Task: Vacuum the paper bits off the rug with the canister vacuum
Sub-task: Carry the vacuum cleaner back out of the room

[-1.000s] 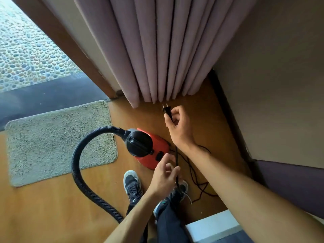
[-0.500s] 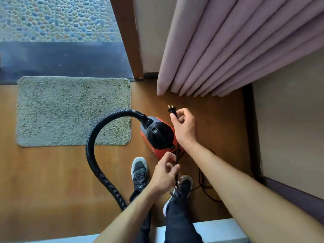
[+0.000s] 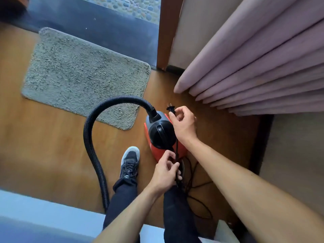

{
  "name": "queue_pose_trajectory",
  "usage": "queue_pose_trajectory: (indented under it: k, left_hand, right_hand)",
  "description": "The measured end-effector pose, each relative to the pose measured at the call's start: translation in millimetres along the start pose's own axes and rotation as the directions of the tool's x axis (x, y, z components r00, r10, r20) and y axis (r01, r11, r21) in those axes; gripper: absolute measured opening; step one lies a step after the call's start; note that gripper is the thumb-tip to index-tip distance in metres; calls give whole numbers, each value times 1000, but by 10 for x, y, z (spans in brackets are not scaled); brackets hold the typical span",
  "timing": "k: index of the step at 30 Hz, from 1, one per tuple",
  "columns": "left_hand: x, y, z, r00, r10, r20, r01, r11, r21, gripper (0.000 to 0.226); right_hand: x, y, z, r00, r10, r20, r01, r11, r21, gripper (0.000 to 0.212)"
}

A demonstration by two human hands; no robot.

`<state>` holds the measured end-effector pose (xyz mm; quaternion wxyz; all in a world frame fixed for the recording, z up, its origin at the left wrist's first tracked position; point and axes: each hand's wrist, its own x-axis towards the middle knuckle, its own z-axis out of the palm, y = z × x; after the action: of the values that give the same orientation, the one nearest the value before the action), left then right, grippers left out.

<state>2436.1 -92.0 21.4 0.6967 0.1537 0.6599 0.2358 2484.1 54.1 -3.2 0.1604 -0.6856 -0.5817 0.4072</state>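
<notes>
A red and black canister vacuum (image 3: 162, 135) stands on the wooden floor just in front of my feet. Its black ribbed hose (image 3: 91, 137) arcs left and runs down toward the bottom edge. My right hand (image 3: 184, 124) pinches the black power plug (image 3: 171, 109), prongs pointing up and left. The black cord (image 3: 176, 149) hangs straight from it to my left hand (image 3: 166, 172), which grips it lower down. A shaggy grey-green rug (image 3: 84, 76) lies to the upper left; I cannot make out paper bits on it.
Pink curtains (image 3: 254, 71) hang at the right, beside a brown door frame (image 3: 165, 32). Loose cord loops (image 3: 198, 188) lie on the floor by my right leg. A dark threshold (image 3: 98, 25) runs behind the rug. A pale blue-white edge (image 3: 35, 220) crosses the bottom.
My view has swung left and tilted, so the rug and curtains sit differently in frame. Both hands keep their hold on the plug and cord above the vacuum.
</notes>
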Motion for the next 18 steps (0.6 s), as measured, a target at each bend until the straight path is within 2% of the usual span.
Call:
queue_pose_trajectory:
  k: [8,18]
  left_hand:
    - [226,-266,426,993,-42,-114,22,985,-173,15]
    - [537,-659,434,977,-97,-189,28,941,-338,16]
  right_hand:
    - [84,405,151,976,-93,196,108,992,-67,16]
    - [84,712,596,955,-163,248,185,981,-67,17]
